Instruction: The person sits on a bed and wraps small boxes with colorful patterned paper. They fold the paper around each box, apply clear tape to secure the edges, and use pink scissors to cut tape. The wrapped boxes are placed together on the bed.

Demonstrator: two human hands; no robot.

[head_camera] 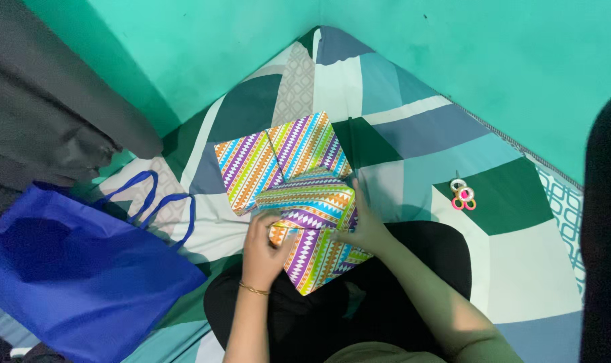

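A blue fabric tote bag with looped handles [70,275] lies slumped at the person's left on the patterned quilt of green, grey and white patches [413,134]; its inside cannot be seen. In front of the person's lap sits a flat box wrapped in bright zigzag-striped paper of purple, orange, green and white [285,168], its near flaps folded over one another. The left hand [265,245], a thin gold bangle [253,289] at its wrist, pinches the near paper edge, while the right hand [366,225] presses flat on the folded flap. Small pink and white scissors [463,195] lie well apart to the right.
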